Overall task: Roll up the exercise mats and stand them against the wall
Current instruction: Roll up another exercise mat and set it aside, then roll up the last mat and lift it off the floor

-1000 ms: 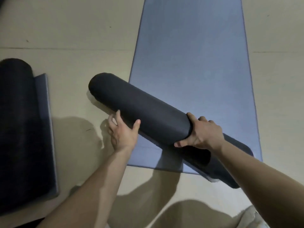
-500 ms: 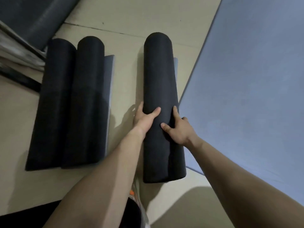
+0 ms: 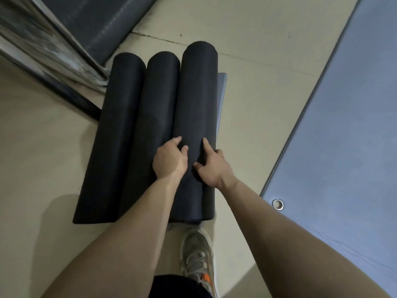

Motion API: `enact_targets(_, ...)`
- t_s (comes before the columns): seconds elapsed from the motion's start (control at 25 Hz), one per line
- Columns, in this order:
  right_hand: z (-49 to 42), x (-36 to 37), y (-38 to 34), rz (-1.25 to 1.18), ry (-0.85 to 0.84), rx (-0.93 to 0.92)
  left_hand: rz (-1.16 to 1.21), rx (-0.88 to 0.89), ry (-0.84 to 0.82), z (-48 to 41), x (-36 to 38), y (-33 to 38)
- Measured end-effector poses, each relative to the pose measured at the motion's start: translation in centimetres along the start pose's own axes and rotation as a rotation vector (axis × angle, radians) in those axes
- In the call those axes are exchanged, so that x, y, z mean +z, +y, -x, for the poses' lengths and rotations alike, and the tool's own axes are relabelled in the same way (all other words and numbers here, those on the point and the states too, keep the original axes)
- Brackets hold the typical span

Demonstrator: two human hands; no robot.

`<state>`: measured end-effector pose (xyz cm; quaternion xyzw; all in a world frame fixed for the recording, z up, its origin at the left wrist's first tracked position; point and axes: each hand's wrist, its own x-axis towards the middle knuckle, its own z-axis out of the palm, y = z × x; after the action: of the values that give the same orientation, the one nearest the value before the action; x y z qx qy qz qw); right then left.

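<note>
Rolled mat (image 3: 196,93): lying on floor (image 3: 43,158), rightmost of row, touching two other rolls (image 3: 126,125). Left hand (image 3: 169,161), right hand (image 3: 212,168): both clasping its near half. Blue mat (image 3: 343,136): flat, far right.

Matt, finely grained black foam on the rolled mats (image 3: 193,93); smoother blue-grey face on the flat mat (image 3: 343,125), shiny metal eyelet (image 3: 278,204); glossy metal frame (image 3: 53,50); matt floor (image 3: 43,147).

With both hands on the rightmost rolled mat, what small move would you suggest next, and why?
Probably lift both hands off. The left hand and right hand grip the rightmost rolled mat, which lies flush against the middle rolled mat on the floor, so it seems settled. The flat blue mat on the right is not yet rolled.
</note>
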<state>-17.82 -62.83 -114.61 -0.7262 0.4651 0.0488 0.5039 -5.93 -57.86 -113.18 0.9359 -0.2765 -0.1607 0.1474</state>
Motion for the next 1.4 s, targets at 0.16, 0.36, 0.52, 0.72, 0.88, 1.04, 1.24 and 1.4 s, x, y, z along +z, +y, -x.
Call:
enact_targets(0.16,7.6,-3.6,5.7,0.240,-0.005,0.003,-0.081,0.179,-0.019,7.5,-0.1,2.8)
enact_targets(0.36,21.7,-10.3,22.4,0.295,0.146,0.399,-0.164,0.477,-0.568,19.9,5.7,8.8)
enact_targets(0.52,29.0,-11.4,34.2,0.354,0.177,0.644,-0.374,0.681,-0.803,27.2,14.7,11.7)
enact_targets(0.72,29.8,-9.4,41.0,0.473,0.139,0.594,-0.785,0.965,-0.608,30.4,23.3,11.4)
enact_targets(0.88,29.9,-9.0,41.8,0.605,0.175,0.522,-0.871,1.100,-0.454,29.5,23.7,10.3)
enact_targets(1.04,31.5,-10.0,41.2,0.550,0.099,0.439,-0.817,1.306,-0.436,29.2,21.5,10.6)
enact_targets(1.24,31.9,-14.9,39.0,0.489,0.119,0.421,-0.695,1.103,-0.622,27.0,18.7,16.1)
enact_targets(1.4,29.5,-17.5,38.3,0.529,0.541,0.448,-0.593,1.145,-0.336,25.8,18.4,18.9)
